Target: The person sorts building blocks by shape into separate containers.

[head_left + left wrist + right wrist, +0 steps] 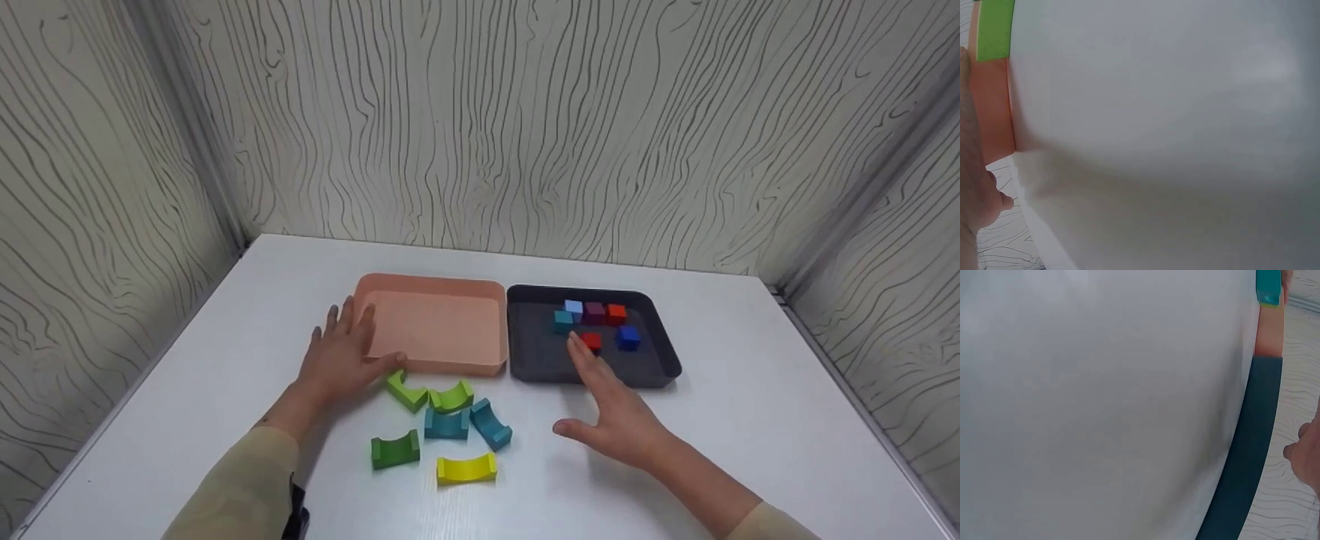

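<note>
My left hand (337, 360), fingers spread, is at the left front corner of a pink tray (431, 367), its thumb near the front rim. Over the front of a black tray (540, 371) my right hand (619, 420) reaches with straight fingers and thumb apart, holding nothing. Its fingertips overlap a red cube (592, 342) in the head view. In front of the trays lie arched blocks: two light green (451, 397), two teal (447, 425), one dark green (396, 450) and one yellow (466, 470). The left wrist view shows a light green block (995, 31) before the pink tray.
Several cubes sit in the black tray, among them a blue cube (628, 338), a purple cube (594, 313) and a teal cube (563, 322). The two trays stand side by side on a white table (187, 420). Wood-patterned walls (480, 135) enclose its back and sides.
</note>
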The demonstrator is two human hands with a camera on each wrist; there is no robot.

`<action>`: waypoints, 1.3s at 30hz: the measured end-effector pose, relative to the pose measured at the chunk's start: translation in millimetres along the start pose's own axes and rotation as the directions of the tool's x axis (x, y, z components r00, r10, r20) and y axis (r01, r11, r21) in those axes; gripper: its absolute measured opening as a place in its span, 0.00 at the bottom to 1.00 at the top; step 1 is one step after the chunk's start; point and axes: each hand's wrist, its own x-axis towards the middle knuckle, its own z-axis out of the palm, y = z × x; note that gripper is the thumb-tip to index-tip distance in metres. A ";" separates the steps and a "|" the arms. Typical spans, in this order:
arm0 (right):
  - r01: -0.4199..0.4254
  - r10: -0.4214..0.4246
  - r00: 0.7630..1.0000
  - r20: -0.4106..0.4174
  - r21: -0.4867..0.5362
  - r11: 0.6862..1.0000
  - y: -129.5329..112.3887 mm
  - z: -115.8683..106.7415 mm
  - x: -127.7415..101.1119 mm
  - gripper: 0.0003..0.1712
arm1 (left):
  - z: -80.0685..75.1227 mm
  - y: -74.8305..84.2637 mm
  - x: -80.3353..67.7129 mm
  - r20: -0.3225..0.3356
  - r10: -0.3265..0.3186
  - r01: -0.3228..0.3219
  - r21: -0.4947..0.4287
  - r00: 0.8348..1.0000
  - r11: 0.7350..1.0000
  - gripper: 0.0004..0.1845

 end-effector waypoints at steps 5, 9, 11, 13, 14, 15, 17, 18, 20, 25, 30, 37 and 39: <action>-0.001 0.000 1.000 0.029 0.038 0.999 -20.7 11.3 -1.5 0.66 | 0.1 1.2 0.6 0.004 -0.008 0.008 0.005 1.000 1.000 0.61; -0.003 0.001 0.999 0.044 0.058 0.998 -33.2 21.7 -1.9 0.64 | -0.1 1.1 -0.7 -0.004 -0.003 0.003 0.017 1.000 1.000 0.61; -0.008 0.004 0.999 0.054 0.064 0.998 -37.6 25.8 -1.5 0.63 | -0.1 1.1 -1.0 -0.007 -0.002 0.002 0.020 1.000 1.000 0.61; -0.017 0.012 0.998 0.065 0.067 0.998 -41.0 29.1 -0.7 0.63 | 0.1 0.9 -1.0 -0.008 -0.001 0.001 0.022 1.000 1.000 0.61; -0.020 0.016 0.997 0.069 0.069 0.997 -42.2 30.6 -0.3 0.63 | 0.3 0.7 -0.9 -0.010 0.000 0.000 0.022 1.000 1.000 0.61; -0.023 0.018 0.997 0.073 0.074 0.997 -43.5 31.9 -0.2 0.63 | 0.2 0.8 -1.1 -0.009 -0.002 0.002 0.021 1.000 1.000 0.61; -0.030 0.023 0.996 0.081 0.082 0.996 -45.6 34.6 0.5 0.63 | -0.1 1.0 -1.6 -0.008 -0.005 0.005 0.016 1.000 1.000 0.61; -0.035 0.028 0.996 0.085 0.086 0.996 -46.5 36.2 0.9 0.62 | -0.2 1.1 -1.8 -0.007 -0.005 0.005 0.015 1.000 1.000 0.61; -0.050 0.042 0.995 0.094 0.089 0.995 -48.3 39.1 1.7 0.62 | -0.4 1.5 -2.1 -0.010 -0.005 0.005 0.017 1.000 1.000 0.61; -0.070 0.061 0.992 0.109 0.076 0.995 -51.7 47.1 4.3 0.61 | -0.3 1.8 -2.1 -0.015 0.000 0.000 0.025 1.000 1.000 0.60; -0.058 0.047 0.989 0.140 0.075 0.995 -52.6 54.6 6.2 0.59 | -0.5 1.4 -2.1 -0.012 -0.008 0.008 0.019 1.000 1.000 0.59; -0.034 0.026 0.988 0.151 0.051 0.998 -51.2 61.4 6.8 0.57 | 0.7 0.4 -0.9 -0.015 -0.007 0.007 0.015 1.000 1.000 0.60; -0.022 0.016 0.989 0.145 0.043 0.999 -50.8 62.9 6.4 0.56 | 1.3 -0.2 -0.8 -0.011 -0.013 0.013 0.011 1.000 1.000 0.60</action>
